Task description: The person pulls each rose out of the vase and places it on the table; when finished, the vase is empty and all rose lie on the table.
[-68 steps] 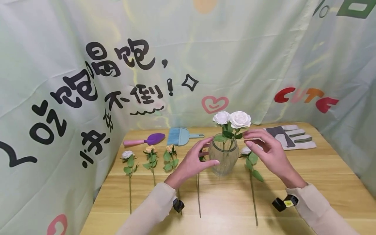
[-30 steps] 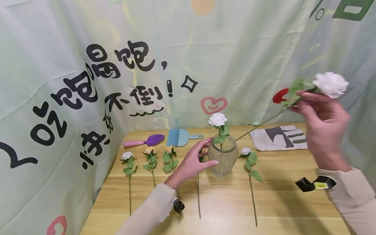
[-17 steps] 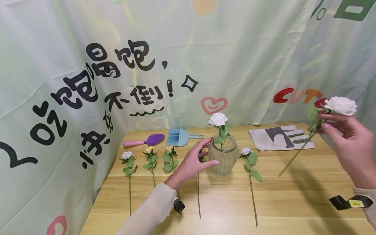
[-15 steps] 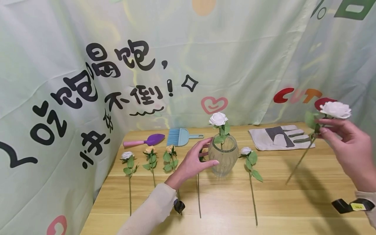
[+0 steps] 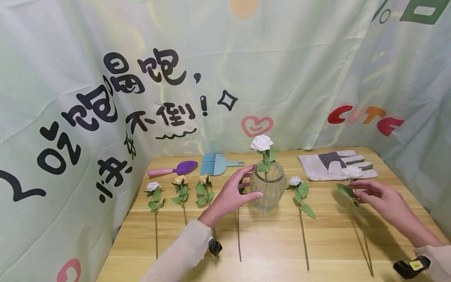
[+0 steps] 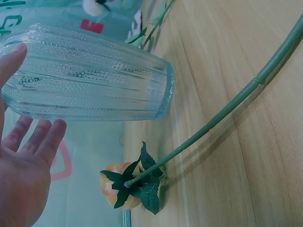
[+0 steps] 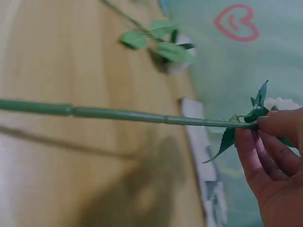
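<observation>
A clear glass vase point(image 5: 269, 192) stands upright on the table with one white rose point(image 5: 262, 143) in it. My left hand point(image 5: 230, 194) holds the vase from its left side, the thumb in front and the fingers behind. At the right, my right hand point(image 5: 384, 199) pinches another white rose point(image 7: 227, 124) by the stem, just below its bloom. That stem slants down toward the table's front, close above the wood; whether its end touches, I cannot tell. In the left wrist view, an orange rose point(image 6: 125, 184) lies beside the vase, mostly hidden in the head view.
Left of the vase lie a white rose point(image 5: 152, 187) and two orange roses point(image 5: 180, 181). Another white rose point(image 5: 295, 181) lies to its right. Along the back are a purple trowel point(image 5: 186, 167), a blue brush with dustpan point(image 5: 219, 164) and a work glove point(image 5: 334, 164). Printed cloth surrounds the table.
My right hand has drawn one white rose out of the vase, carried it right and lowered it near the table. My left hand has stayed at the vase.
</observation>
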Demonstrator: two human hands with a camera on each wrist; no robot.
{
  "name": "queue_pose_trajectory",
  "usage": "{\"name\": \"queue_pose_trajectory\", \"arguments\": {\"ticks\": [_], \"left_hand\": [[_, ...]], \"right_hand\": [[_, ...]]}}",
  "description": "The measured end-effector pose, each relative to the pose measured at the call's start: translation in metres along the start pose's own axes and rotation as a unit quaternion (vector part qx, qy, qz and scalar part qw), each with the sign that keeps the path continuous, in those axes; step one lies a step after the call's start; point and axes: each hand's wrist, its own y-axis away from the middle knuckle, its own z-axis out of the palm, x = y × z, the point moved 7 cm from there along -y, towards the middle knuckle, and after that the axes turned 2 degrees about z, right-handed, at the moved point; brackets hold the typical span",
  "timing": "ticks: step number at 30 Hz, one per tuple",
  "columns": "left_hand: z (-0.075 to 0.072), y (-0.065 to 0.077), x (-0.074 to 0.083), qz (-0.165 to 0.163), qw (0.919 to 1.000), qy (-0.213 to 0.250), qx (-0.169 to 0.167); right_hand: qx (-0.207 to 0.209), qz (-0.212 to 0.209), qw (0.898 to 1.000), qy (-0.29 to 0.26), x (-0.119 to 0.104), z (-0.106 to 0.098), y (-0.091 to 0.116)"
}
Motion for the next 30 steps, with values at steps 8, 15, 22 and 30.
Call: {"name": "queue_pose_trajectory", "arguments": {"ticks": [8, 15, 22, 30], "left_hand": [[-0.001, 0.000, 0.000, -0.001, 1.0000, -0.002, 0.003], [0.000, -0.001, -0.001, -0.003, 1.0000, -0.003, -0.001], [0.000, -0.001, -0.001, -0.004, 1.0000, -0.007, 0.002], [-0.001, -0.001, -0.001, -0.004, 1.0000, -0.007, -0.001]], "right_hand": [[-0.028, 0.032, 0.999, -0.030, 0.028, 0.026, 0.008], [-0.034, 0.041, 0.998, -0.023, 0.044, 0.043, 0.008], [-0.049, 0.073, 0.996, 0.005, 0.046, 0.060, 0.005], [-0.049, 0.105, 0.993, 0.032, 0.043, 0.067, 0.003]]}}
